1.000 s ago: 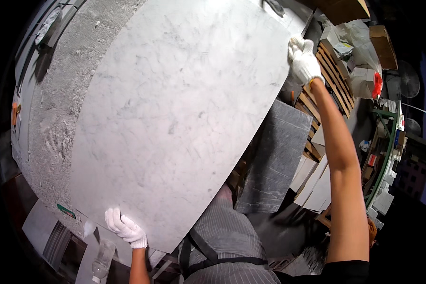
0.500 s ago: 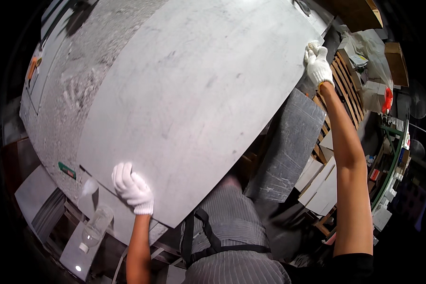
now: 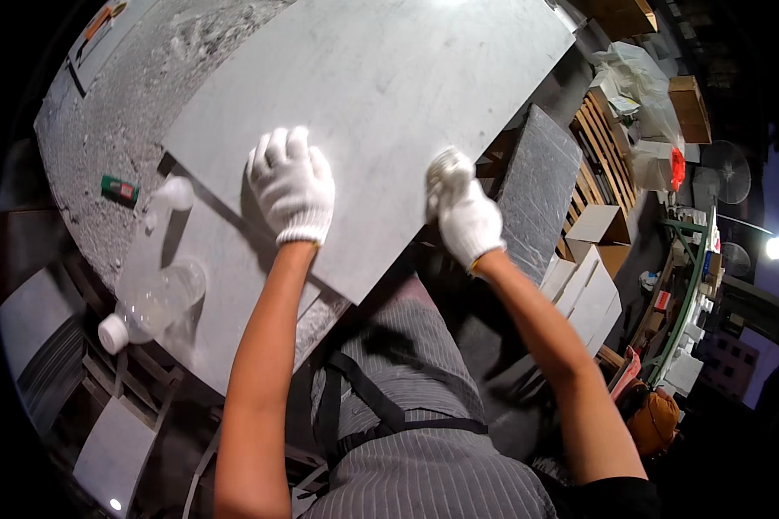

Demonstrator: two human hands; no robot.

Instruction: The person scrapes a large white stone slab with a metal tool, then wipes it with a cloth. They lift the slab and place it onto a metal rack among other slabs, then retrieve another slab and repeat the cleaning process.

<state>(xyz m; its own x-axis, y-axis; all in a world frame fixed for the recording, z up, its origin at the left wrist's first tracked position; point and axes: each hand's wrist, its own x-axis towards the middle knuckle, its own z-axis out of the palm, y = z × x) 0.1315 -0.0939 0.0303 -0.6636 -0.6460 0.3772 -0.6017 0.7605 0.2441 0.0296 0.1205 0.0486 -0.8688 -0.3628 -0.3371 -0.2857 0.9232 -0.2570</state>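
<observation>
A large pale grey stone slab (image 3: 381, 112) with faint dark marks lies across the work surface in front of me. My left hand (image 3: 292, 186), in a white knit glove, rests flat on its top near the left edge, fingers spread a little. At the slab's right edge is my right hand (image 3: 463, 208), gloved too, its fingers curled over the edge and partly blurred; their undersides are hidden. Left of the slab, on a second pale slab (image 3: 203, 316) partly under it, lies a clear bottle (image 3: 160, 301) with a white cap. A small whitish object (image 3: 173, 194) sits beside the bottle.
A green box-like item (image 3: 119, 190) lies on the rough, powdery grey surface (image 3: 104, 130). Right of the slab stands a dark grey stone block (image 3: 541, 182), then a wooden slatted pallet (image 3: 593, 143), white boxes (image 3: 584, 294) and a clear plastic bag (image 3: 636, 82).
The slab has shifted away from me, baring more of the pale slab beneath. My right hand has come from the far corner toward me along the edge; my left hand has moved forward and right.
</observation>
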